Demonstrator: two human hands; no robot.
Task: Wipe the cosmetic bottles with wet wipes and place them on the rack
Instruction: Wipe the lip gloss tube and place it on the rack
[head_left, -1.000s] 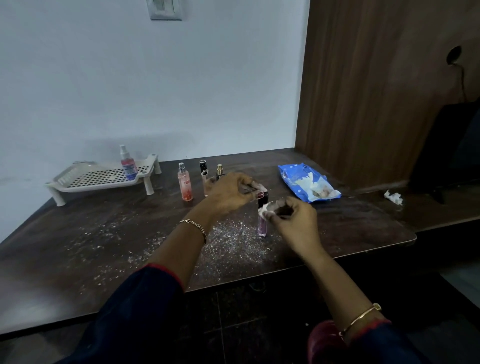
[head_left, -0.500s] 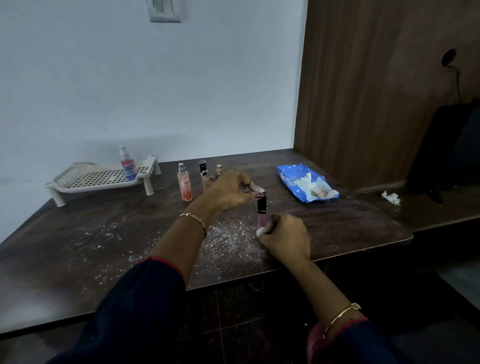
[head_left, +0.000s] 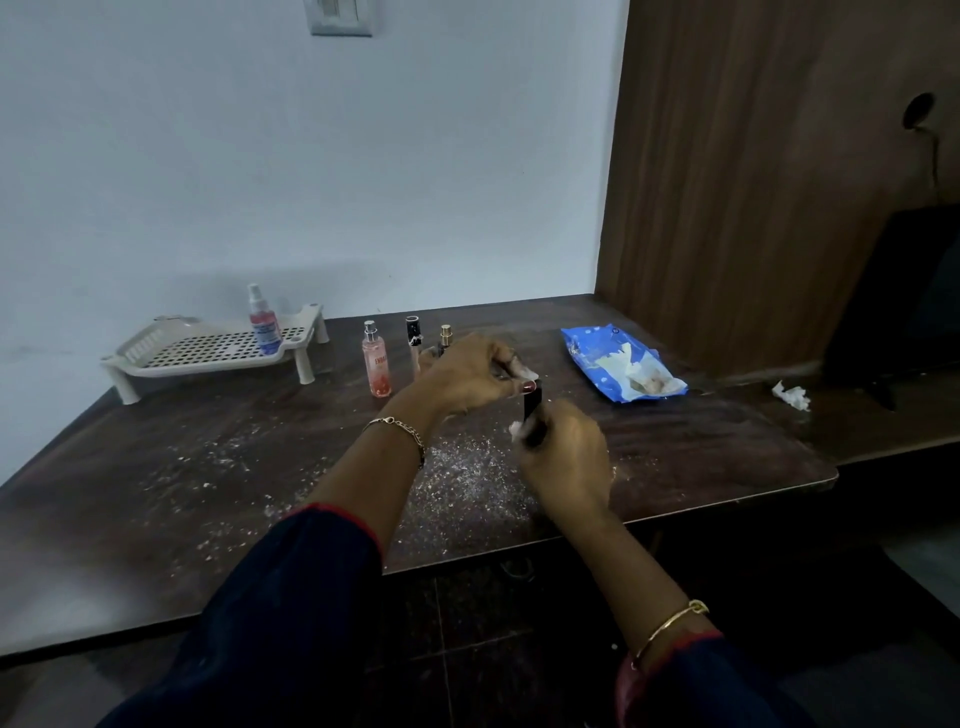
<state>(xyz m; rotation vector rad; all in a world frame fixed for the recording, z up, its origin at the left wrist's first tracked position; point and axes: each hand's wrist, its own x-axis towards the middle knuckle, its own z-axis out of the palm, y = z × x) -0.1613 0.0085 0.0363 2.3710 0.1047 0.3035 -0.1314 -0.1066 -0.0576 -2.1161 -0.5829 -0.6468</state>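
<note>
Head view: wiping step in hand, judged part-way — one spray bottle (head_left: 265, 330) already upright on rack (head_left: 156, 358), three bottles (head_left: 376, 364) standing in a row on table.
Slim bottle (head_left: 532, 404): upright, long axis vertical, between both hands near table's middle; only dark cap showing.
Left hand (head_left: 467, 374): above, pinching cap top with thumb and fingertips.
Right hand (head_left: 569, 457): below, curled round lower body, wet wipe (head_left: 516, 429) pressed against it.
Coming move: likely leftward and away to rack — left hand nearer.
Surface: dark wooden table (head_left: 156, 493), strewn with white specks; blue wipe pack (head_left: 597, 358) right of hands, crumpled wipe (head_left: 792, 397) farther right.
Room: white wall behind, wood panel at right.
</note>
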